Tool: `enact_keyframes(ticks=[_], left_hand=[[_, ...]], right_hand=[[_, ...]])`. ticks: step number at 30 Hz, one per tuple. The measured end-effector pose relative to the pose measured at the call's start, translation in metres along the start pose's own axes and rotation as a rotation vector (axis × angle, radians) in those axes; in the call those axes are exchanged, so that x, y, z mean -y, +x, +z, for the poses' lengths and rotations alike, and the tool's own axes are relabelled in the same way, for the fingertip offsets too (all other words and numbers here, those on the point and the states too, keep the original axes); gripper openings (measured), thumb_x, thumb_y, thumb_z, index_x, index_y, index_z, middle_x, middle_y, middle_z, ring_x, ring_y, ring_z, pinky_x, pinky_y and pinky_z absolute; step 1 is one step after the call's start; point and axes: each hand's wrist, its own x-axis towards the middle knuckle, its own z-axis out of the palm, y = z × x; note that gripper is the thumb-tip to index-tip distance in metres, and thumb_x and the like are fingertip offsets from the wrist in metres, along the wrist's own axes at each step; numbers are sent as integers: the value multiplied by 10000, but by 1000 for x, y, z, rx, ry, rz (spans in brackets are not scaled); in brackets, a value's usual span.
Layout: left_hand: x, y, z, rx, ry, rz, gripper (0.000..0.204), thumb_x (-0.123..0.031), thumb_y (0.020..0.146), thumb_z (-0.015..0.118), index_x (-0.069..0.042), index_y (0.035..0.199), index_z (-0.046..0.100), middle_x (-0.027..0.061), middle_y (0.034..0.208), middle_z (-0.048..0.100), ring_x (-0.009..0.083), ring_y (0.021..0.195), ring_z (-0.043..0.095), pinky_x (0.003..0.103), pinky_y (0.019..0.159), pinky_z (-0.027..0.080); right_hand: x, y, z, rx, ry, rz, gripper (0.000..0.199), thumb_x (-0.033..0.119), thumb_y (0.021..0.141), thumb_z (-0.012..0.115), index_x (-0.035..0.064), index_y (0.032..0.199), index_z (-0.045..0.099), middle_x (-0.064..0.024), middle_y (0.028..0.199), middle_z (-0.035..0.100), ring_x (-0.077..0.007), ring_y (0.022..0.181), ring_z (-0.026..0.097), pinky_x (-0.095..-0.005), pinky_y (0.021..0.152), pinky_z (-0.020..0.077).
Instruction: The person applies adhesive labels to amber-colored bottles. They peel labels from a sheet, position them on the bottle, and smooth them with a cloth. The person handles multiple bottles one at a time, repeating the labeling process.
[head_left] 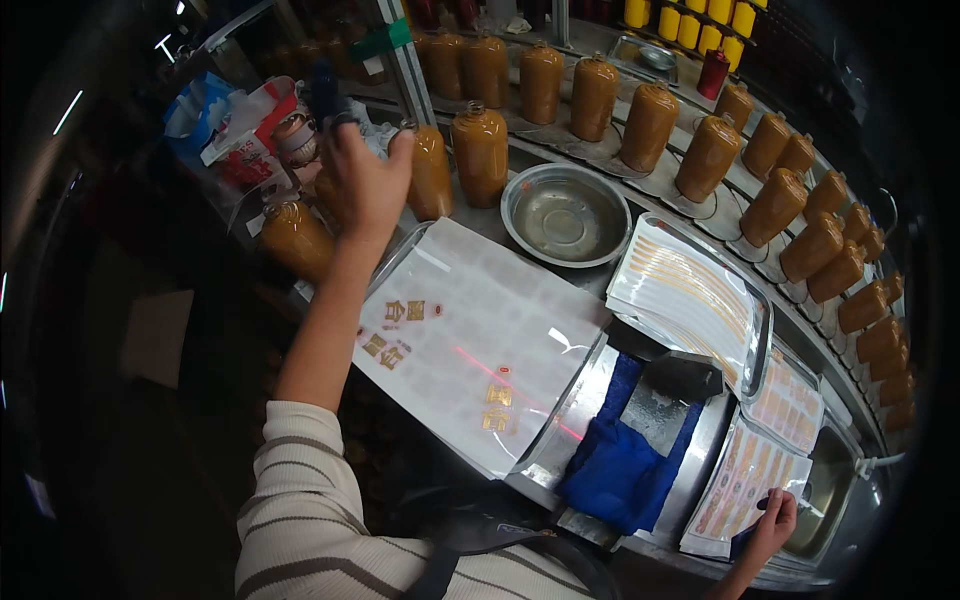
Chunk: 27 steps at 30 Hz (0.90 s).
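Note:
My left hand (370, 185) is raised at the far left among brown glossy bottles (428, 172), its thumb apart from the fingers. A blurred dark blue thing (323, 92) shows just beyond its fingertips; whether they touch cannot be told. At the lower right, my right hand (775, 525) pinches with thumb and fingertips over the edge of a sheet of printed labels (735, 480). A small dark spot shows at those fingertips, too small to name. Between the hands lies a tray with a translucent sheet (470, 290) bearing gold character stickers (497, 408).
Behind the sheet stands a metal basin (566, 215) with liquid. A curved conveyor carries several brown bottles (650, 127). Strips lie on a tray (690, 290); a blue cloth (620, 470) and dark block (682, 378) sit nearby. A metal post (405, 60) and bags (245, 130) stand left.

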Motion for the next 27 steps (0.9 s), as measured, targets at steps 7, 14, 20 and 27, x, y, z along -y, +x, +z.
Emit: enact_keyframes(ticks=[7, 14, 20, 27], left_hand=[[86, -23, 13, -7, 424, -29, 729, -335, 718, 861, 54, 1182, 454, 317, 1222, 534, 462, 1142, 536, 520, 1007, 441], [110, -11, 8, 223, 329, -124, 694, -349, 675, 882, 5, 1114, 477, 260, 1144, 556, 436, 1041, 567, 516, 908, 483], [65, 21, -57, 168, -223, 107, 595, -267, 737, 883, 0, 1101, 496, 177, 1059, 582, 338, 1018, 595, 472, 900, 502], [-27, 17, -105, 919, -1088, -685, 628, -291, 814, 818, -21, 1255, 461, 133, 1099, 619, 171, 984, 658, 314, 870, 563]], right_hand=[[91, -13, 55, 104, 71, -5, 204, 153, 987, 614, 10, 841, 612, -6, 727, 554, -85, 709, 501, -234, 685, 387], [119, -49, 50, 131, 74, 96, 198, 131, 969, 618, 3, 819, 603, -12, 724, 558, -90, 708, 503, -243, 700, 392], [174, -66, 65, 129, 65, 44, 187, 125, 965, 621, 3, 824, 605, -8, 739, 560, -82, 726, 491, -237, 714, 383], [283, -117, 187, 492, -129, -269, 726, 135, 759, 843, 117, 1419, 540, -107, 1029, 653, -139, 660, 558, -270, 538, 441]])
